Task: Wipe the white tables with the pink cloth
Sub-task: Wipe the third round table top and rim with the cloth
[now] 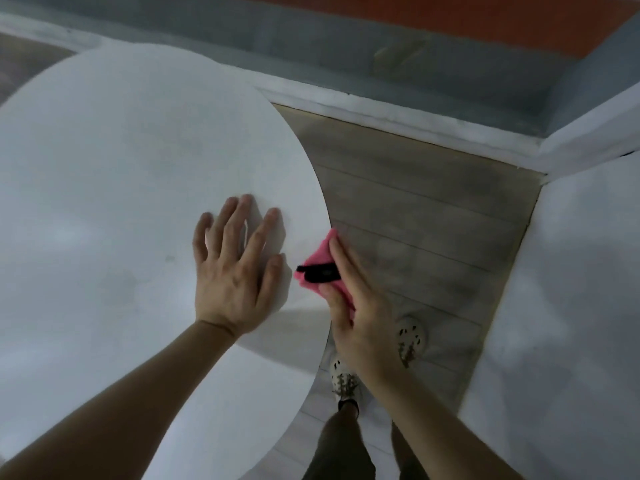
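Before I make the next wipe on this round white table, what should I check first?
1. Grip on the pink cloth: ok, the right hand pinches it.
2. Cloth flat on the round white table: not ok, it sits bunched at the right rim.
3. Left hand bracing: ok, flat on the tabletop.
4. Black piece on the cloth: cannot tell what it is.
5. Second white table, on the right, wiped: cannot tell.
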`<state>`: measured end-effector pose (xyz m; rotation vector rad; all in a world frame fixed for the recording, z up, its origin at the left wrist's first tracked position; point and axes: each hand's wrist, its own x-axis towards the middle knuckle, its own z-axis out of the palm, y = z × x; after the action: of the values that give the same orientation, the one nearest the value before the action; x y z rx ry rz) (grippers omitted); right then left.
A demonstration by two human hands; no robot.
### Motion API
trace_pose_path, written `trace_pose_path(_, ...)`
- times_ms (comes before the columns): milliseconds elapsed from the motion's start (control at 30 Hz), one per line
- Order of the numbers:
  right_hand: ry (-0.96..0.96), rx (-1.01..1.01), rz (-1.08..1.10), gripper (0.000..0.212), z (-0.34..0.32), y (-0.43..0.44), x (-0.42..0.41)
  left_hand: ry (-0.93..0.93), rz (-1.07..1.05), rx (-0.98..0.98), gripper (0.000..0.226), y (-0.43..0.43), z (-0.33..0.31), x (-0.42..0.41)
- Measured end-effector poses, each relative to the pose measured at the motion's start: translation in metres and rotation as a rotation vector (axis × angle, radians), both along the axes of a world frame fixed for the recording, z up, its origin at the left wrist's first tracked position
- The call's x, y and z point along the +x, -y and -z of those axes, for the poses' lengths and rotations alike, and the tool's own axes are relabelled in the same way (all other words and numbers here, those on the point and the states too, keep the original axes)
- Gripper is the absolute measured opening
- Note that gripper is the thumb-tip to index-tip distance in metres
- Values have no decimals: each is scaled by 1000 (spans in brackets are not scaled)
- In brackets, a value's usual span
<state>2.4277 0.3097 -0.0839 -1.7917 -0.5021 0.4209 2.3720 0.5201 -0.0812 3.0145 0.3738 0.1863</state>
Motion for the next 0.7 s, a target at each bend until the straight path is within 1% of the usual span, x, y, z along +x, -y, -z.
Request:
trace_pose_path(67,-17,-47,-18,56,0,-25,38,-2,1,-1,63,0,0,0)
trace_pose_path(200,34,-74,-154,54,0,-127,164,-11,3,7,62,0,-1,0)
trace_pose_path(267,32,-90,-228,53,2,-156,193,-14,0,12,62,-1,0,0)
trace_pose_path(333,7,-48,-189,52,4,-153,185,-19,-5,13,61,-1,1,-2)
trace_pose_path(433,-15,60,-58,50,7,-94,129,-18,-7,3,62,1,0,-4)
trace_pose_path(500,-93,93,-65,52,7,-46,82,-19,-7,-6,62,2,0,-3)
trace_pose_path(567,-175,92,-82,54,2,-20,52,-23,-17,-23,62,5,-2,-1)
trace_pose_path(633,-165,33,-70,54,-1,-31,66,-17,-18,-36,62,6,-2,0)
trace_pose_path(700,-94,-4,-64,53,-1,-73,112,-23,-16,-38,62,6,-3,0)
